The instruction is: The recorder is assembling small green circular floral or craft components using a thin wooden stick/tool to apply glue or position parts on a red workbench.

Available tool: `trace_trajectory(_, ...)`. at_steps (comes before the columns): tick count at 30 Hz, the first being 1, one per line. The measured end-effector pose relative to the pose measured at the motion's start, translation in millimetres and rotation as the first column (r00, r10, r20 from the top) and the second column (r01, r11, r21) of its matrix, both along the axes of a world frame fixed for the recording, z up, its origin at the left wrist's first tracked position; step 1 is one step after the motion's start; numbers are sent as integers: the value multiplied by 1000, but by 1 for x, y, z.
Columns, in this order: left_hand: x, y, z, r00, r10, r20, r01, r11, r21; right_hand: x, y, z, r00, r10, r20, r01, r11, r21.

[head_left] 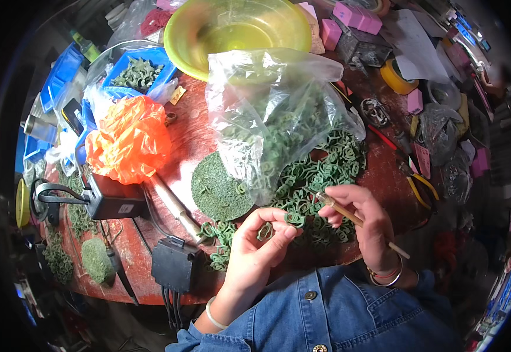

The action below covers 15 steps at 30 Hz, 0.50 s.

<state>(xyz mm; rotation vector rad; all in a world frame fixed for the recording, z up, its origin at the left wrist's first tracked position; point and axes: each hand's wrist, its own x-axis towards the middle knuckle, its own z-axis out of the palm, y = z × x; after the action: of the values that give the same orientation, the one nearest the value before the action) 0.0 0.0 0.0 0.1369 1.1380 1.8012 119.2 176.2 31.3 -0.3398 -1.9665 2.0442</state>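
My left hand (256, 249) pinches a small green curled plastic piece (294, 219) between thumb and fingertips, with another green piece against its palm. My right hand (364, 220) grips a thin brown stick-like tool (349, 215), its tip pointing at that piece. Both hands hover over a heap of the same green curled pieces (320, 176) on the red table (188, 141). A clear plastic bag (267, 111) full of green parts lies just behind the heap. A round green disc (220, 188) lies to the left.
A yellow-green bowl (238, 29) stands at the back. An orange plastic bag (129, 138), a blue tray (141, 70) of green parts, a black box (114, 199) and a black adapter (176, 264) crowd the left. Pliers (420, 182), tape rolls and pink blocks (355, 17) lie right.
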Motion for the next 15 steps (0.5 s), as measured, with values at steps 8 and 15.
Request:
trace_trajectory(8,-6,-1,3,953,-23,301,0,997,77,0,-15,-1,988,-115,-101,117,993,16)
trace_trajectory(15,-4,-1,1,945,-37,326,7,996,92,3,-17,-1,974,-205,-99,211,975,62)
